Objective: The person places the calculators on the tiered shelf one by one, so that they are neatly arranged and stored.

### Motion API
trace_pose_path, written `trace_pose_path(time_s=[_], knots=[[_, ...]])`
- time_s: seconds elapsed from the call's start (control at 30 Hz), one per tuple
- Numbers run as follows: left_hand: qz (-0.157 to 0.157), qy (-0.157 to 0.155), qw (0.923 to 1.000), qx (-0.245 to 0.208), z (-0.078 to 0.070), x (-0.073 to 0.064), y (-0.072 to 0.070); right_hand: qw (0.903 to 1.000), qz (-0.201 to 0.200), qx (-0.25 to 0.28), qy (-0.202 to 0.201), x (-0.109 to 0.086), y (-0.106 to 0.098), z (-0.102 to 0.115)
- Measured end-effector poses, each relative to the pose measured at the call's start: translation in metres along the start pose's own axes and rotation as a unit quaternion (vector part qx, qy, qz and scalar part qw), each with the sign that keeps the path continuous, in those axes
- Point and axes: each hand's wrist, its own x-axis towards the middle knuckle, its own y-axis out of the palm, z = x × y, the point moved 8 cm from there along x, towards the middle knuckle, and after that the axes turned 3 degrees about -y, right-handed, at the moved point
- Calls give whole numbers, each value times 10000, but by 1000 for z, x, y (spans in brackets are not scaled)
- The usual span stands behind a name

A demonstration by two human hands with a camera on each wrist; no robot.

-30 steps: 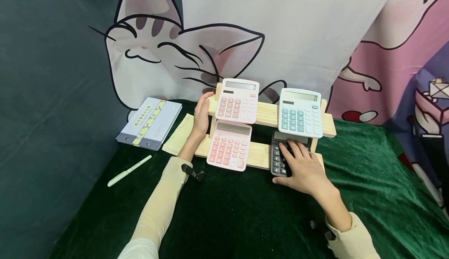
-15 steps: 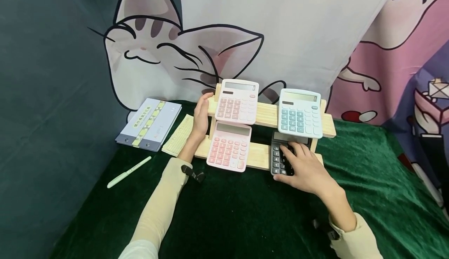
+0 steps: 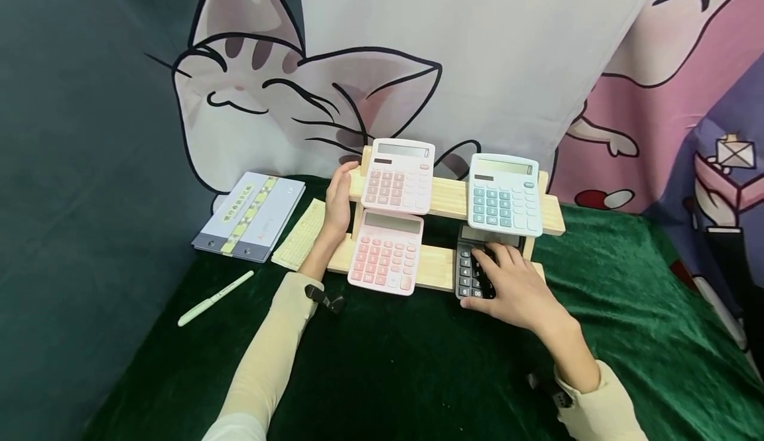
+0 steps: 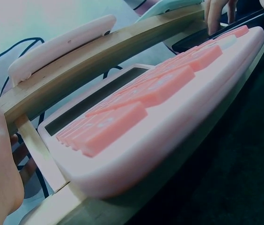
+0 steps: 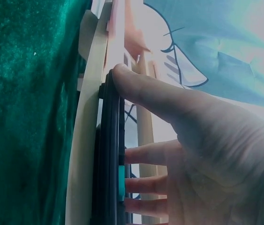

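Note:
A two-tier wooden rack (image 3: 447, 197) carries several calculators. On its upper tier are a pale pink-and-white calculator (image 3: 398, 174) and a light blue calculator (image 3: 504, 194). A pink calculator (image 3: 384, 252) leans on the lower tier at left, and a black calculator (image 3: 467, 270) at right. My left hand (image 3: 338, 205) rests against the rack's left end, its fingers partly behind the post in the left wrist view. My right hand (image 3: 518, 288) lies over the black calculator, fingertips on its face and thumb at its lower edge, as the right wrist view also shows. Much of its keypad is covered.
Left of the rack lie a grey-blue notebook (image 3: 271, 209) and a pale yellow keyed pad (image 3: 301, 237). A light green pen (image 3: 215, 298) is in front of them on the green velvet cloth (image 3: 388, 375). A printed curtain (image 3: 507, 63) hangs close behind the rack.
The right hand's fingers bend slightly and draw in a little over the black calculator. The left hand stays at the rack's end. The head view shifts slightly.

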Motion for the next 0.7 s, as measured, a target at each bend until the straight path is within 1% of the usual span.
trace_pose_path(time_s=[0.13,0.23,0.47,0.6,0.7], knots=[[-5,22,10000,-10,1,1,0,10000,-1,-13,-61,2,0,-1],[7,80,9999,-81,-1,5,3,10000,2,-23,-54,2,-2,-3],[116,2,9999,-115,1,6,12,10000,25,12,-10,-3,-3,-9],[141,122,9998,-123,-4,7,16,10000,-29,-38,-23,-5,-6,-11],[153,177,9996,-154,-5,8,17,10000,-28,-52,-27,-6,-8,-12]])
